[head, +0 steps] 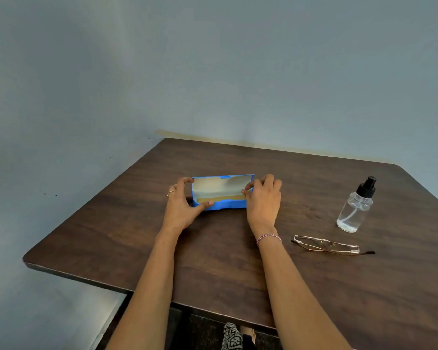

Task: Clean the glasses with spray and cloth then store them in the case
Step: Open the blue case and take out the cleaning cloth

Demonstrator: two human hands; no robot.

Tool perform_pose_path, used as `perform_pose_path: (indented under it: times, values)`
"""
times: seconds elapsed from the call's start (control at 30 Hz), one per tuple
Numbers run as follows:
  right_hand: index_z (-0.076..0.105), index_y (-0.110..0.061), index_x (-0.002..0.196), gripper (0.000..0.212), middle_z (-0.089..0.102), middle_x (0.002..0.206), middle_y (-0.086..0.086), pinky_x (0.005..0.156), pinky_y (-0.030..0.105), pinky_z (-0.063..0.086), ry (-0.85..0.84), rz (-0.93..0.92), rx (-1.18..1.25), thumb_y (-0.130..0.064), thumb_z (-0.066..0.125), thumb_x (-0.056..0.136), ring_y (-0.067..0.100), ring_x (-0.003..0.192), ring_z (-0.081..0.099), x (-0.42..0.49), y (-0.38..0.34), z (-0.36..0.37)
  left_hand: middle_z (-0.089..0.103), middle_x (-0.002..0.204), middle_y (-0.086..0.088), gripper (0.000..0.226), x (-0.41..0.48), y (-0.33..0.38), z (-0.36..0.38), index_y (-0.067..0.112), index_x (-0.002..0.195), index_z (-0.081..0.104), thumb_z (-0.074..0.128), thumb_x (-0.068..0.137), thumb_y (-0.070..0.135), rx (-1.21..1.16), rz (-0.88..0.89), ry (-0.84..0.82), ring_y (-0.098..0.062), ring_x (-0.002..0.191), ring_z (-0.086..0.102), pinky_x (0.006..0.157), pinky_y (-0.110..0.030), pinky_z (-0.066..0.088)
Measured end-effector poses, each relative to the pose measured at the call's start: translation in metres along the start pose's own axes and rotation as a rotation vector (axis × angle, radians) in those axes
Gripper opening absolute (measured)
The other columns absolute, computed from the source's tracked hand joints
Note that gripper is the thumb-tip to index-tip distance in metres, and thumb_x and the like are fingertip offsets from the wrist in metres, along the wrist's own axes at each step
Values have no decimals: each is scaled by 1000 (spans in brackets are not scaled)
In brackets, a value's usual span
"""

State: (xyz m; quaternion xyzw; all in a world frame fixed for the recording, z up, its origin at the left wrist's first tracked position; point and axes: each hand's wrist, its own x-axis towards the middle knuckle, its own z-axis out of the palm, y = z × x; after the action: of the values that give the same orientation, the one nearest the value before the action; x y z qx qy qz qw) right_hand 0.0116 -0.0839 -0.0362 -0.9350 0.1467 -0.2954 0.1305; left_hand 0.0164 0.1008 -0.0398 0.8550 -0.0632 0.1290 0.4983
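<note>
The left hand (181, 205) grips the left end of the open blue case (225, 205), with the thumb on the front wall and the fingers curled round the edge of the raised lid. The case sits on the worktop (213, 253) with its lid upright. A tan strip lying in its base is probably the cloth (220, 199), though it is too small to be sure. The right hand (263, 198) pinches the right end of the case, so both hands are clamped on it, one at each end.

The first risk lies in the case itself. It looks light, and if one hand lets go to take out the cloth, the lid may fall or snap shut on the fingers. The whole case may also slide or tip backwards under the pull.

The glasses (326, 245) lie folded on the worktop to the right of the case and nearer the person, close beside the right forearm. If that arm draws back or swings outward carelessly, it could push them along the wood and scuff the lenses, or knock them towards the edge.

The spray bottle (355, 210) stands upright well to the right of the case and beyond the glasses. It is tall and narrow, so a hasty reach could catch its black top and knock it over onto the glasses.
</note>
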Motion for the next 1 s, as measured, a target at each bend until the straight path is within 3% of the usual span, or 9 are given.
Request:
perform_pose_path:
  times: [0.07, 0.17, 0.23, 0.33, 0.4, 0.5, 0.73, 1.0]
  values:
    - [67, -14, 101, 23, 48, 110, 8, 80, 34, 41, -54, 10, -45, -33, 59, 89, 26, 103, 40, 1, 1, 0, 43, 122, -1, 46, -1, 2, 1, 25, 113, 51, 74, 76, 39, 11, 34, 60, -13, 100, 53, 82, -27, 44]
    - [68, -14, 103, 26, 46, 114, 6, 83, 34, 38, -83, 41, -89, -34, 59, 89, 25, 107, 39, 3, -1, -2, 50, 115, -4, 19, -3, 10, 5, 21, 94, 62, 67, 83, 36, 254, 152, 222, -19, 108, 50, 84, -34, 45]
    - [67, -13, 104, 28, 45, 116, 6, 84, 35, 36, -90, 55, -123, -35, 60, 88, 26, 109, 38, 3, -3, -4, 53, 117, -5, 14, -4, 18, 12, 19, 90, 68, 65, 85, 32, 469, 191, 294, -20, 113, 47, 88, -38, 42]
    - [67, -13, 102, 25, 45, 117, 6, 84, 35, 35, -131, 75, -169, -32, 60, 89, 26, 110, 38, 4, -7, -6, 53, 122, -4, 12, -5, 28, 24, 21, 92, 72, 62, 86, 26, 755, 98, 339, -22, 117, 41, 96, -41, 34]
    - [67, -14, 99, 15, 45, 115, 5, 82, 33, 34, -156, 77, -235, -22, 59, 89, 25, 108, 38, 4, -9, -8, 52, 117, -3, 13, -4, 33, 28, 21, 89, 72, 60, 86, 21, 890, 17, 355, -23, 111, 40, 92, -41, 33]
    - [64, -15, 101, 18, 46, 115, 5, 83, 33, 35, -204, 81, -307, -9, 56, 86, 24, 108, 38, 7, -12, -11, 52, 113, -3, 14, -3, 43, 32, 20, 89, 70, 57, 86, 17, 1036, -63, 259, -22, 105, 39, 82, -36, 30]
    - [61, -16, 109, 23, 49, 116, 4, 84, 32, 34, -280, 83, -349, -12, 57, 87, 23, 110, 39, 13, -16, -14, 60, 108, -2, 19, 15, 57, 28, 22, 102, 62, 60, 83, 25, 1100, -184, 48, -21, 107, 47, 92, -36, 30]
    - [58, -13, 113, 24, 50, 116, 6, 77, 29, 39, -295, 92, -250, -14, 57, 89, 22, 109, 43, 21, -14, -8, 61, 101, -1, 14, 18, 46, 30, 21, 98, 62, 60, 84, 19, 987, -179, 100, -21, 102, 51, 87, -35, 32]
